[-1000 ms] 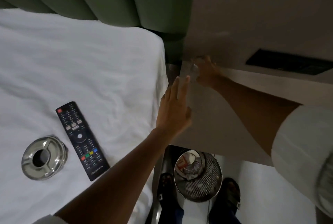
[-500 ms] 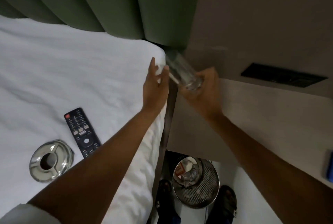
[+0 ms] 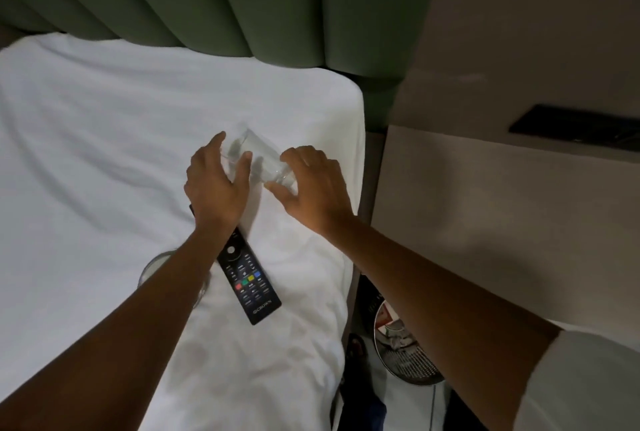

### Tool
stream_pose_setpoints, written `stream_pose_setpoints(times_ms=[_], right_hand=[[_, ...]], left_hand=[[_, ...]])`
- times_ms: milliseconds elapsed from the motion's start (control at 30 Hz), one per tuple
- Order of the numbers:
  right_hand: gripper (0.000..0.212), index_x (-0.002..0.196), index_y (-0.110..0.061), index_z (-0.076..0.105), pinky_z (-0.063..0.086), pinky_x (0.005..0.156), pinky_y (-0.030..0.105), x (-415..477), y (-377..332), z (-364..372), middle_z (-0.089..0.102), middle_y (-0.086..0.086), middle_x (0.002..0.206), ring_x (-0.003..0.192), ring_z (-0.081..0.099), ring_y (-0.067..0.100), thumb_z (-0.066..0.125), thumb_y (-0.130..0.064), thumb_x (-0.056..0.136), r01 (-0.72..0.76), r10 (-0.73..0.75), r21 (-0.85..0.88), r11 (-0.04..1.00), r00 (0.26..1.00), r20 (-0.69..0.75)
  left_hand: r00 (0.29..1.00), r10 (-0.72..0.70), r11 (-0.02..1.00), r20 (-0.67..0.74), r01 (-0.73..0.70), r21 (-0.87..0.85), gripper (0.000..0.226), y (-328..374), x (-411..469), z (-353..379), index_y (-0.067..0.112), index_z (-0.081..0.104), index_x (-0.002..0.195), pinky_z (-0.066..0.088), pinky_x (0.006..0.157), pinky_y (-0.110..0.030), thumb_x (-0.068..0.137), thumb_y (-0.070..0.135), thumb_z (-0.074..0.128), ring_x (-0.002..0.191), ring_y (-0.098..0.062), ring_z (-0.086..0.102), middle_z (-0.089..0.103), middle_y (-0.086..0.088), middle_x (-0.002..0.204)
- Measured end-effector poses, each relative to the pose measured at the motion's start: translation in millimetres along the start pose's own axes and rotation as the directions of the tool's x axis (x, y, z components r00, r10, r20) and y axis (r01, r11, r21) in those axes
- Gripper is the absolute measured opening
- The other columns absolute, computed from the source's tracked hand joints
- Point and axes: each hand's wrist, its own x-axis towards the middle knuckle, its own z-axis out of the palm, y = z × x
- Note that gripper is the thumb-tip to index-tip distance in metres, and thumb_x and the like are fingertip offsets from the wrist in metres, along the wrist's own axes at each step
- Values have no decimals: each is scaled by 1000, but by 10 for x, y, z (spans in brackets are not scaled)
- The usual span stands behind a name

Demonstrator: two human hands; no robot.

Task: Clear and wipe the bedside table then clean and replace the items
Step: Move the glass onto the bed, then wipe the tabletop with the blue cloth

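We hold the glass (image 3: 258,162) over the bed (image 3: 104,153), left hand (image 3: 214,184) and right hand (image 3: 313,188) both gripping it; we should lay it flat, clear of the remote (image 3: 251,283).

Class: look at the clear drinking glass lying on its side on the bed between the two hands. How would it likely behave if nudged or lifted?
The glass lies on its side on the soft white sheet, so a nudge would probably roll it. Its smooth clear wall looks slippery and breakable. Both the left hand and right hand touch it, which should steady it.
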Motion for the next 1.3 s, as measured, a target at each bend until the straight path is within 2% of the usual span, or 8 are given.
stream_pose_setpoints(times_ms=[167, 333, 433, 633, 800, 967, 1167, 1300], right_hand=[[33, 113, -14, 57, 46, 85, 39, -291, 467, -312, 62, 8, 112, 101, 57, 26, 50, -38, 92, -147, 150, 34, 989, 981, -126], [35, 111, -11, 58, 42, 84, 39, -1064, 1316, -779, 63, 13, 112, 101, 57, 31, 43, -35, 91, -333, 317, -102, 937, 937, -148], [44, 114, -13, 57, 41, 86, 41, -1782, 1885, -1179, 62, 12, 116, 104, 56, 33, 35, -43, 90, -470, 451, -127, 873, 879, -155], [47, 127, -17, 51, 35, 96, 44, -3298, 3240, -1993, 54, 12, 132, 120, 48, 32, 36, -44, 92, -662, 624, -310, 682, 748, -226], [56, 142, -15, 36, 23, 110, 51, -4237, 4483, -2601, 31, 16, 153, 142, 25, 33, 37, -44, 95, -740, 718, -485, 465, 636, -282], [71, 149, -20, 18, 14, 115, 50, -4463, 5173, -2974, 17, 12, 158, 146, 13, 29, 27, -61, 92, -837, 826, -439, 328, 479, -295], [67, 149, -21, 19, 17, 114, 55, -4451, 5013, -2572, 15, 13, 159, 146, 11, 27, 27, -58, 93, -885, 836, -326, 332, 436, -332], [69, 150, -26, 4, 1, 118, 49, -4184, 4465, -2047, 0, 6, 161, 147, -6, 23, 30, -57, 94, -823, 822, -308, 477, 542, -176]], left_hand=[[954, 256, 964, -157, -241, 110, 42, 484, -183, 123, 20, 50, 134, 32, 105, -44, 94, 32, 50, 129, -26, 47, 52, -7, 140], [823, 566, 824, -44, -563, 62, 33, 1284, -900, 806, 18, 60, 124, 37, 102, -46, 94, 27, 53, 123, -26, 52, 58, -10, 133], [716, 685, 718, 134, -695, 37, 32, 1745, -1564, 1400, 20, 61, 121, 38, 100, -45, 91, 29, 55, 122, -22, 49, 59, -9, 131], [558, 598, 653, 575, -756, 54, 45, 2043, -2612, 2929, 18, 63, 125, 30, 107, -50, 95, 46, 44, 127, -34, 53, 55, -15, 140], [613, 445, 687, 653, -702, 191, 68, 2098, -2954, 3719, 19, 29, 151, 13, 115, -63, 95, 58, 27, 147, -38, 19, 24, -21, 158], [657, 484, 700, 578, -687, 194, 68, 2095, -2939, 3725, 24, 23, 151, 11, 117, -59, 94, 61, 28, 149, -34, 15, 19, -16, 161], [684, 496, 717, 535, -670, 192, 67, 2088, -2934, 3733, 24, 29, 149, 15, 117, -57, 92, 59, 34, 147, -33, 19, 23, -15, 159], [678, 504, 706, 535, -680, 196, 68, 2083, -2948, 3755, 22, 29, 150, 14, 116, -56, 93, 60, 31, 147, -34, 20, 22, -16, 159]])
